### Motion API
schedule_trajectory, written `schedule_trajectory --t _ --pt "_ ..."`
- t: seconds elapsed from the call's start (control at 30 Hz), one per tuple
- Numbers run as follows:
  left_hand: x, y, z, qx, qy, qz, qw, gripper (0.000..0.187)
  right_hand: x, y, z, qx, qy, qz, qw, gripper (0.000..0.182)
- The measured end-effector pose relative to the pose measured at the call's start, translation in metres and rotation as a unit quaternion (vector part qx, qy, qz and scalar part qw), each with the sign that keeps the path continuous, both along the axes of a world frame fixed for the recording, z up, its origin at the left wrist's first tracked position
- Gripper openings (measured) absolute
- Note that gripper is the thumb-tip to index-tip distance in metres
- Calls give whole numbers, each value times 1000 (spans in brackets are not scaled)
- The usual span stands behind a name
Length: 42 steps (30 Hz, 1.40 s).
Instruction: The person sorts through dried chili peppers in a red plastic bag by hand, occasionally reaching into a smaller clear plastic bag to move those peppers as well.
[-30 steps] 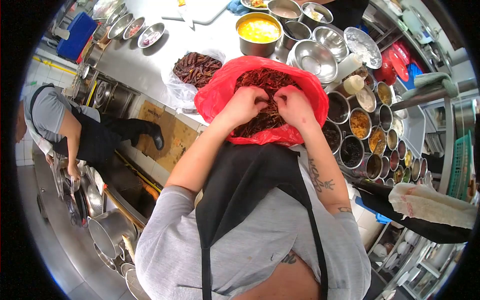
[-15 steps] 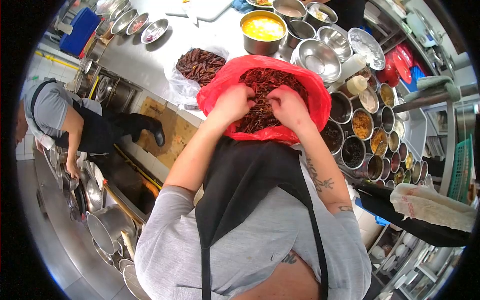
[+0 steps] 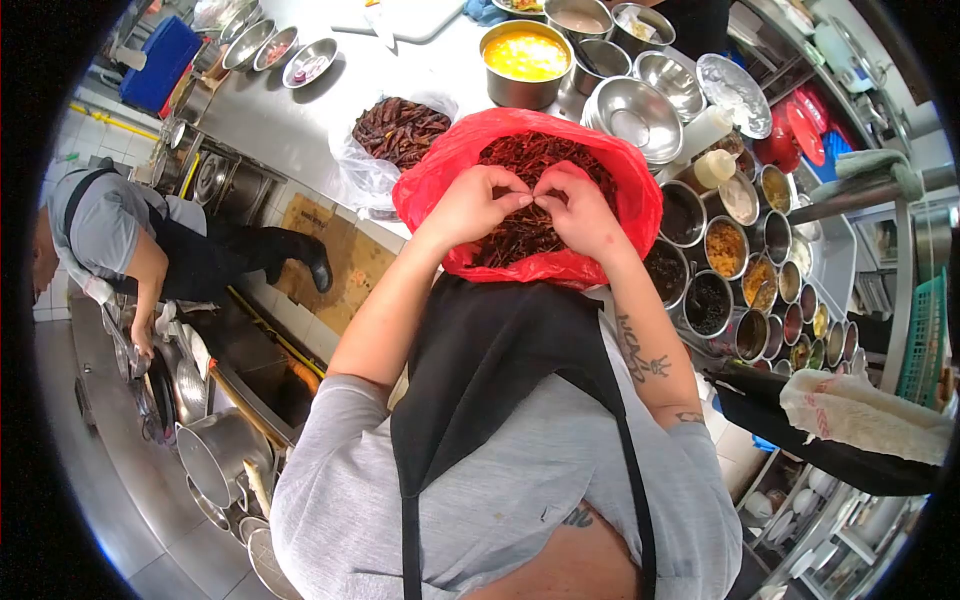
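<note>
A red plastic bag (image 3: 625, 215) stands open at the near edge of the worktop, full of dark red dried chillies (image 3: 525, 240). Over its mouth, my left hand (image 3: 478, 207) and my right hand (image 3: 580, 212) meet at the fingertips. Both are closed in a pinch, thumb against forefinger. Whatever sits between the fingertips is too small to make out. Just beyond, to the left, a clear plastic bag (image 3: 355, 165) holds larger, whole dried chillies (image 3: 402, 132).
A pot of yellow liquid (image 3: 525, 65) and stacked steel bowls (image 3: 640, 115) stand behind the red bag. Several ingredient tins (image 3: 725, 248) crowd the right side. Small bowls (image 3: 310, 63) line the far left. A co-worker (image 3: 130, 220) bends over pans at left.
My hands have risen from the chillies and come together, fingertips now touching; before, they were apart and lower in the bag. The co-worker's arm has shifted slightly.
</note>
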State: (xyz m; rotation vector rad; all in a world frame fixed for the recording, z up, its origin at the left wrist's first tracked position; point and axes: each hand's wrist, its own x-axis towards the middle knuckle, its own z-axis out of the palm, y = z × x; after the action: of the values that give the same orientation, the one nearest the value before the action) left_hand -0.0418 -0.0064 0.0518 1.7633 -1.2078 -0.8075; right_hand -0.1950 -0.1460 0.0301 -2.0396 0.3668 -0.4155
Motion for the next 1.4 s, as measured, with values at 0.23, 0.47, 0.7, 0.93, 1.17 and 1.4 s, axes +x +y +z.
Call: schedule_trajectory --t 0.23,0.47,0.7,0.93,1.17,1.4 --pt "12 0 -3 -66 273 -49 959 12 -7 -15 8 292 -59 55 953 15" --pt "3 -3 -6 -95 521 66 846 9 -1 -19 -3 142 -18 -102 984 24" --pt "13 -16 -54 -18 -251 -42 967 20 1 -13 -8 155 -9 -105 982 19" --pt "8 -27 -24 -5 2 50 999 21 -6 -14 -12 154 -23 -129 979 20" --pt "-2 -24 -9 -48 400 153 903 22 -1 -7 -10 88 -7 -99 991 22" --pt "-13 -28 -20 -131 428 163 879 16 1 -4 -7 119 -3 -104 987 18"
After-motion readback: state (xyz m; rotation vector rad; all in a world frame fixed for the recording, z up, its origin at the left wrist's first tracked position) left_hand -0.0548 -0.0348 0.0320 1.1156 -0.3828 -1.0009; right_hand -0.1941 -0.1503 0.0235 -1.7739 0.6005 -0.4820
